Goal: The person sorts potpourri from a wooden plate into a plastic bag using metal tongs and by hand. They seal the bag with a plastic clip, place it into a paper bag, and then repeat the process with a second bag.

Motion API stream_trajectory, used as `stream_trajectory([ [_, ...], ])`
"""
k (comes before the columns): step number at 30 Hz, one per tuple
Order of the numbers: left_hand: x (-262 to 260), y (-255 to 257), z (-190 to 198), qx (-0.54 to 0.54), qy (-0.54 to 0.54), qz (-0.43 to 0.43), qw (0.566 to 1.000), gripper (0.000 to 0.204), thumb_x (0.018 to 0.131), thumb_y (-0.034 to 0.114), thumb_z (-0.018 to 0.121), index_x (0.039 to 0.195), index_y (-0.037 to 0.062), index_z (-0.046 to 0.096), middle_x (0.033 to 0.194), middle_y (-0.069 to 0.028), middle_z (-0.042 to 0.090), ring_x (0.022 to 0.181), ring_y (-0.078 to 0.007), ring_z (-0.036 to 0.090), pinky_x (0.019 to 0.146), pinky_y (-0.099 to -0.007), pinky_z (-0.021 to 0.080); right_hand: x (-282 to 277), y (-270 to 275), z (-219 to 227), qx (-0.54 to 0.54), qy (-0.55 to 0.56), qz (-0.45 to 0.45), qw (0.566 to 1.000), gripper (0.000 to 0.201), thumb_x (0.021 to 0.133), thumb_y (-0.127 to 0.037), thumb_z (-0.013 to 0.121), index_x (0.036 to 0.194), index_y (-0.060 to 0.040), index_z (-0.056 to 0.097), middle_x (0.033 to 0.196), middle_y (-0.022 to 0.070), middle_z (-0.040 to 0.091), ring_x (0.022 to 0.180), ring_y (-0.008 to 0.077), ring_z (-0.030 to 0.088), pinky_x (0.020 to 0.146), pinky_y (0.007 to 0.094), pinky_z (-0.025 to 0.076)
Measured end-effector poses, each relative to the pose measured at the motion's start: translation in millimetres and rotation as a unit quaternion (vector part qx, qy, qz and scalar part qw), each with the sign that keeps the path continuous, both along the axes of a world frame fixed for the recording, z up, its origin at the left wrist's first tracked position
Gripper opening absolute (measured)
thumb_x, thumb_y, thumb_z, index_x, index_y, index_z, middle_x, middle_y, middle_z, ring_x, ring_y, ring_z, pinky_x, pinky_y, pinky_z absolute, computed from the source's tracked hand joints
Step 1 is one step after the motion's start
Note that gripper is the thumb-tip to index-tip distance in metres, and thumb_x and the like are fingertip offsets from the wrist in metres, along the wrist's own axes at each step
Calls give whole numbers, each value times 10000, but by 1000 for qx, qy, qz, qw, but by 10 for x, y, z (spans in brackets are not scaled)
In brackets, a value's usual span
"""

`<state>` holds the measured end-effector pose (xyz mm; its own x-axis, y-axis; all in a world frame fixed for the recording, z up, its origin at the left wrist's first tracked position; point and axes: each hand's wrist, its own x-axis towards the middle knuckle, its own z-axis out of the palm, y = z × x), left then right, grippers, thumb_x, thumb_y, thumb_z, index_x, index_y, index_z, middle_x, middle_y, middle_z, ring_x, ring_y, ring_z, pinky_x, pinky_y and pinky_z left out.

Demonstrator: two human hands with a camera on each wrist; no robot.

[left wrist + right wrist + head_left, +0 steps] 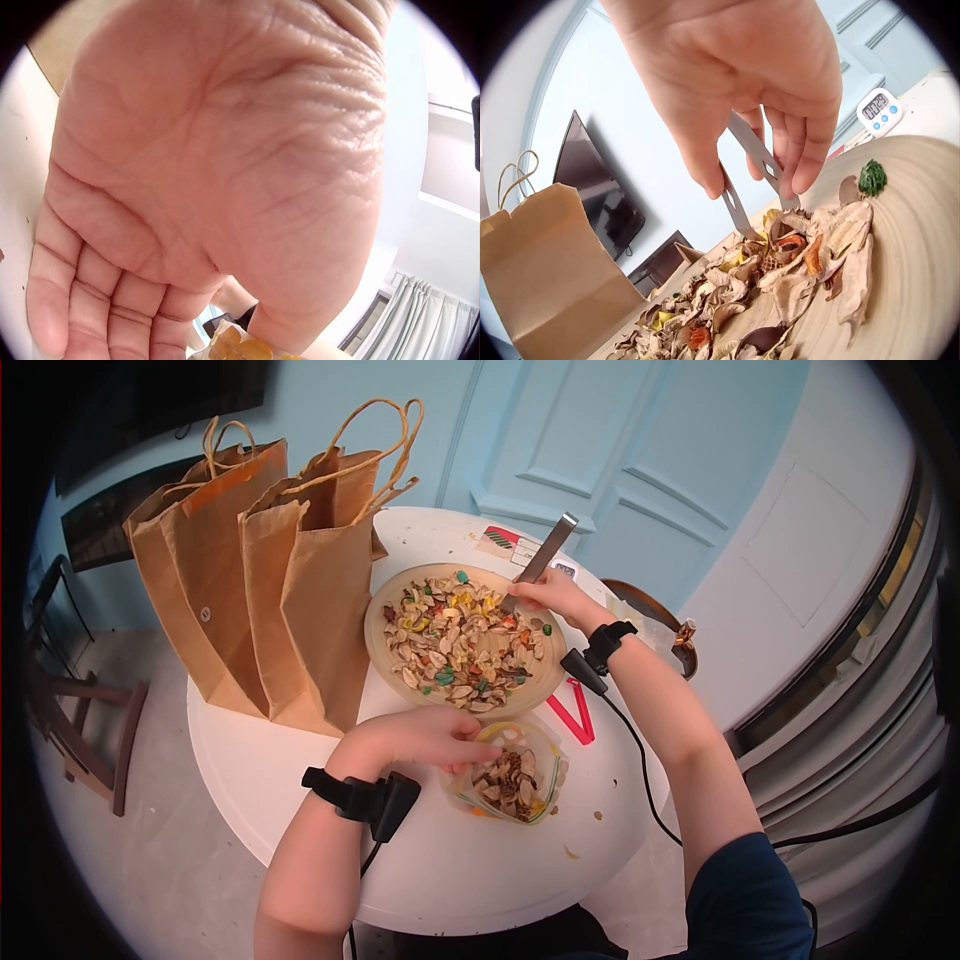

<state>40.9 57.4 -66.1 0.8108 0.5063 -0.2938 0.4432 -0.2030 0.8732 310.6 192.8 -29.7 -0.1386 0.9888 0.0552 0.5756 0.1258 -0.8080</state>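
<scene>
Dried petals and flower pieces point(460, 640) in beige, green, orange and yellow lie on a round wooden plate point(385, 670). Metal tongs point(545, 555) are pinched between the thumb and fingers of my right hand point(560, 597); in the right wrist view the tong tips point(746, 227) stand apart, down among the petals near the plate's far right side. My left hand point(430, 738) holds the left rim of a clear plastic bag point(547, 755), thumb at its opening. Brown dried pieces point(510, 785) lie inside the bag. Only part of the bag's contents shows in the left wrist view.
Two brown paper bags point(325, 600) with twisted handles stand on the left of the white round table point(400, 890). A pink-red strip point(573, 712) lies right of the plate. Behind it are a white timer point(879, 112) and cards. A chair point(85, 730) stands on the left.
</scene>
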Motion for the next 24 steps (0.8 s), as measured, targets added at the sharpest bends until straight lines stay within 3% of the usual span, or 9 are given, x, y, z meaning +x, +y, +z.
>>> stream_trajectory([
  [3, 9, -2, 7, -1, 6, -1, 1000, 424, 868, 451, 605, 767, 39, 601, 709, 1, 578, 688, -80, 573, 648, -223, 476, -52, 51, -100, -32, 67, -4, 997, 321, 771, -229, 722, 968, 3, 616, 760, 20, 572, 638, 84, 538, 579, 216, 457],
  [6, 8, -3, 4, 0, 2, -2, 1000, 423, 868, 450, 604, 767, 40, 601, 707, 2, 580, 684, -81, 573, 646, -223, 475, -80, 120, -191, -46, 39, 15, 998, 308, 801, -254, 708, 998, -25, 644, 836, 21, 610, 735, 72, 556, 638, 193, 467],
  [9, 10, 6, -23, -5, 0, -1, 1000, 418, 869, 448, 603, 777, 41, 606, 710, 2, 583, 684, -81, 574, 647, -222, 475, -195, 43, -154, -20, 17, 13, 1000, 304, 808, -230, 701, 997, 0, 638, 801, 26, 618, 699, 74, 570, 622, 198, 480],
  [11, 12, 7, -31, -4, 0, -1, 1000, 414, 870, 446, 602, 786, 41, 608, 713, 2, 586, 686, -81, 575, 649, -221, 475, -242, 0, -115, -15, -17, 13, 1000, 255, 807, -186, 696, 935, 23, 627, 734, 46, 606, 587, 88, 560, 535, 219, 474],
  [17, 7, -6, -2, -4, 7, -1, 1000, 414, 873, 446, 596, 826, 36, 621, 726, 0, 594, 697, -81, 580, 659, -223, 478, -212, -8, -125, -22, -45, 17, 999, 256, 828, -217, 677, 930, 16, 652, 701, 26, 614, 590, 78, 581, 537, 197, 485],
  [24, 14, -8, 3, 12, 23, 2, 1000, 417, 872, 441, 597, 834, 27, 626, 740, -13, 604, 708, -84, 587, 665, -216, 477, -213, -604, 295, -40, 32, 42, 998, 233, 860, -218, 642, 936, 2, 656, 731, 21, 625, 596, 60, 573, 563, 189, 478],
])
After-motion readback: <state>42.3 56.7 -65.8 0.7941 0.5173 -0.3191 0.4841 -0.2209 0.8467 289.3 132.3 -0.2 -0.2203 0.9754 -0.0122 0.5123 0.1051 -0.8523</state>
